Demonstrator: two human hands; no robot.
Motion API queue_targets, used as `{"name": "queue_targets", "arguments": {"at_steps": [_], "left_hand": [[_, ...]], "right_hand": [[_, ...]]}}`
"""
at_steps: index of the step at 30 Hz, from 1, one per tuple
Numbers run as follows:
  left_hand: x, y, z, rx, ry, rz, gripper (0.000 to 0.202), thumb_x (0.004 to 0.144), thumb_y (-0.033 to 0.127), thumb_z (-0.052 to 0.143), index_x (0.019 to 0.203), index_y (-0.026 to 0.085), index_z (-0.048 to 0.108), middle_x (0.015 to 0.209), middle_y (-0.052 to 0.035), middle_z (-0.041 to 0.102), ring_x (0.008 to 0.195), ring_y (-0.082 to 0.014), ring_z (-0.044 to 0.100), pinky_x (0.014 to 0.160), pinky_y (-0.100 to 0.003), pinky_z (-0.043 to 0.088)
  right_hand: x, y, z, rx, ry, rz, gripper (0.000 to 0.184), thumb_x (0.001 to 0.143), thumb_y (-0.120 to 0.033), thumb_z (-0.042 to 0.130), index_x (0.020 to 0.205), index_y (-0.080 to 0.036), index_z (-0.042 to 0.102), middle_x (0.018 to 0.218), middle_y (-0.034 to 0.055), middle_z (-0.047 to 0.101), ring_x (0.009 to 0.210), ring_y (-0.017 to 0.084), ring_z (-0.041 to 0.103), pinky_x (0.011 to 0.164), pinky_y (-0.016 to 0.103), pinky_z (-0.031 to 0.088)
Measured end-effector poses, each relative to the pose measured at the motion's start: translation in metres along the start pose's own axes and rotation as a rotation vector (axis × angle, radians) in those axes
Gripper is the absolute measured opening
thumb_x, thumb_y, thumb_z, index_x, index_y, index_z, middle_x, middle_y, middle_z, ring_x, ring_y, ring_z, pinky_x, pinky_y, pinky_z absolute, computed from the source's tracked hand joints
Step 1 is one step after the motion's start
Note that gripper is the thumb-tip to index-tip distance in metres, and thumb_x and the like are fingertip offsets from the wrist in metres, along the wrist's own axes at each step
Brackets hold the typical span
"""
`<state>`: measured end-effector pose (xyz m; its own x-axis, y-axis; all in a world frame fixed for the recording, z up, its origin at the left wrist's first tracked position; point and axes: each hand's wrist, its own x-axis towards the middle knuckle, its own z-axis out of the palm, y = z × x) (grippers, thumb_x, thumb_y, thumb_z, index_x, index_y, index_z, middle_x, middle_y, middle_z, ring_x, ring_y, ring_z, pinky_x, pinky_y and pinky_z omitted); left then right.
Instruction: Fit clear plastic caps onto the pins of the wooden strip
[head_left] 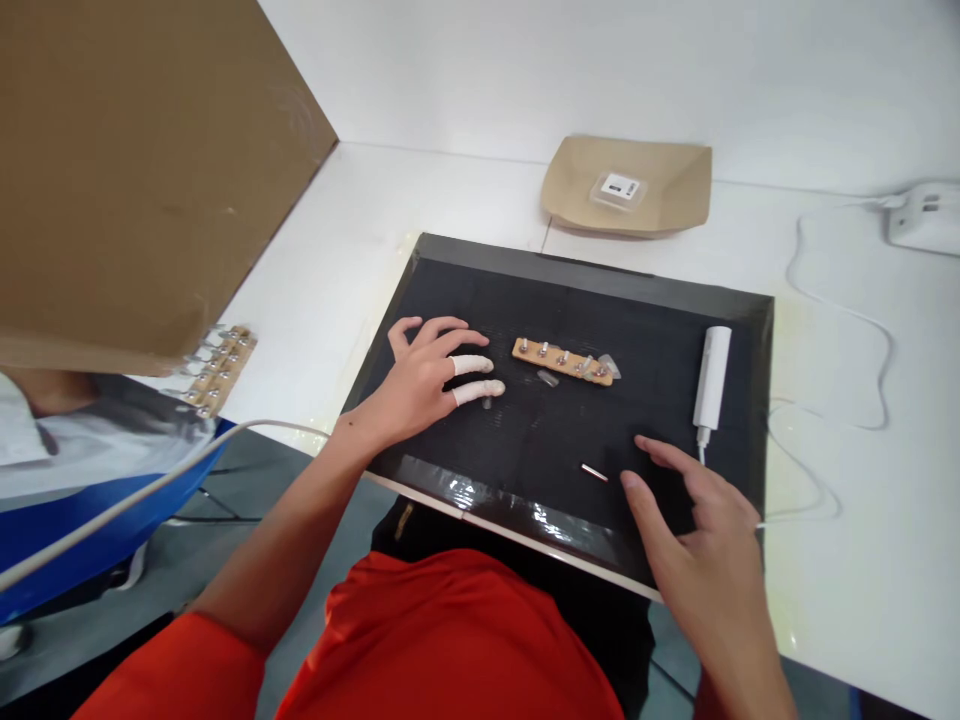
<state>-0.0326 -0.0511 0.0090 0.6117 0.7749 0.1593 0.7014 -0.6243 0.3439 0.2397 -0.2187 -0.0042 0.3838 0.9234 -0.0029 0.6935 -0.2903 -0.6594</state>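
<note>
My left hand (431, 375) rests on the black mat (525, 425) with its fingers spread, holding nothing. White coverings wrap two of its fingers, and a small clear piece (487, 402) lies beside the lower covered fingertip. To the right of this hand is a narrow wooden strip (553, 357) with several metal posts. Clear nail-shaped pieces (609, 366) are at its right end, and another clear piece (548, 378) lies just in front. My right hand (701, 530) is open, thumb and fingers apart, close to a short thin metal rod (594, 472) without touching it.
A white stick-shaped device (712, 378) with a cable lies at the mat's right. Behind the mat, a brown paper tray (566, 195) holds a clear box (619, 190). Another post strip (225, 370) sits left, below a cardboard panel (150, 170). A white power strip (926, 218) stands back right.
</note>
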Motion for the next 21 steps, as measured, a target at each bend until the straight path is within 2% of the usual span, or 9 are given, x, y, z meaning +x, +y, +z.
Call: {"name": "queue_targets", "arguments": {"at_steps": [2, 4, 6, 8, 11, 15, 21], "left_hand": [[-0.002, 0.0, -0.001, -0.017, -0.022, -0.002, 0.013, 0.105, 0.029, 0.067, 0.108, 0.031, 0.08, 0.134, -0.004, 0.075, 0.137, -0.0289, 0.058, 0.115, -0.056, 0.02], [-0.005, 0.0, -0.003, -0.022, -0.047, 0.002, 0.015, 0.104, 0.035, 0.069, 0.113, 0.029, 0.078, 0.136, -0.006, 0.073, 0.138, -0.0301, 0.056, 0.116, -0.057, 0.02], [-0.008, 0.001, -0.004, -0.013, -0.07, 0.027, 0.032, 0.09, 0.05, 0.082, 0.113, 0.026, 0.078, 0.139, -0.0096, 0.072, 0.139, -0.0341, 0.055, 0.117, -0.058, 0.02], [-0.009, 0.002, -0.004, 0.005, -0.082, 0.053, 0.045, 0.077, 0.056, 0.091, 0.109, 0.026, 0.079, 0.141, -0.0113, 0.071, 0.14, -0.0369, 0.054, 0.117, -0.059, 0.021], [-0.01, 0.002, -0.003, 0.021, -0.081, 0.042, 0.037, 0.076, 0.051, 0.094, 0.102, 0.028, 0.081, 0.141, -0.01, 0.071, 0.141, -0.0361, 0.053, 0.118, -0.059, 0.02], [-0.01, 0.004, -0.003, -0.011, -0.102, -0.009, 0.03, 0.08, 0.045, 0.093, 0.102, 0.028, 0.081, 0.143, -0.0087, 0.069, 0.142, -0.0341, 0.053, 0.118, -0.058, 0.02], [-0.007, 0.01, -0.004, -0.059, -0.129, -0.088, 0.029, 0.079, 0.04, 0.094, 0.099, 0.027, 0.079, 0.146, -0.0075, 0.066, 0.144, -0.0352, 0.049, 0.116, -0.057, 0.023]], "right_hand": [[0.001, 0.0, -0.001, 0.011, -0.001, 0.004, 0.048, 0.094, -0.062, 0.058, 0.12, -0.025, 0.074, 0.122, 0.0125, 0.078, 0.117, 0.036, 0.068, 0.111, 0.065, 0.041], [0.001, 0.001, -0.002, 0.017, -0.005, 0.01, 0.048, 0.094, -0.061, 0.058, 0.121, -0.025, 0.073, 0.122, 0.0125, 0.078, 0.117, 0.036, 0.068, 0.111, 0.066, 0.041], [0.0, 0.001, -0.002, 0.012, -0.01, 0.019, 0.048, 0.094, -0.061, 0.058, 0.121, -0.025, 0.073, 0.123, 0.0125, 0.078, 0.118, 0.036, 0.068, 0.111, 0.066, 0.041], [-0.001, 0.002, -0.002, 0.005, -0.012, 0.027, 0.048, 0.094, -0.061, 0.058, 0.121, -0.025, 0.073, 0.125, 0.0125, 0.077, 0.119, 0.036, 0.068, 0.111, 0.066, 0.041], [-0.002, 0.004, -0.001, 0.007, -0.004, 0.031, 0.048, 0.094, -0.062, 0.058, 0.121, -0.025, 0.074, 0.125, 0.0126, 0.077, 0.119, 0.036, 0.068, 0.11, 0.066, 0.041], [-0.001, 0.005, 0.0, 0.033, 0.002, 0.039, 0.047, 0.093, -0.062, 0.059, 0.119, -0.025, 0.074, 0.123, 0.0127, 0.077, 0.118, 0.036, 0.068, 0.109, 0.065, 0.043], [-0.004, -0.002, -0.007, 0.078, 0.068, 0.075, 0.041, 0.092, -0.058, 0.063, 0.116, -0.026, 0.075, 0.124, 0.0116, 0.077, 0.118, 0.037, 0.068, 0.107, 0.062, 0.044]]}}
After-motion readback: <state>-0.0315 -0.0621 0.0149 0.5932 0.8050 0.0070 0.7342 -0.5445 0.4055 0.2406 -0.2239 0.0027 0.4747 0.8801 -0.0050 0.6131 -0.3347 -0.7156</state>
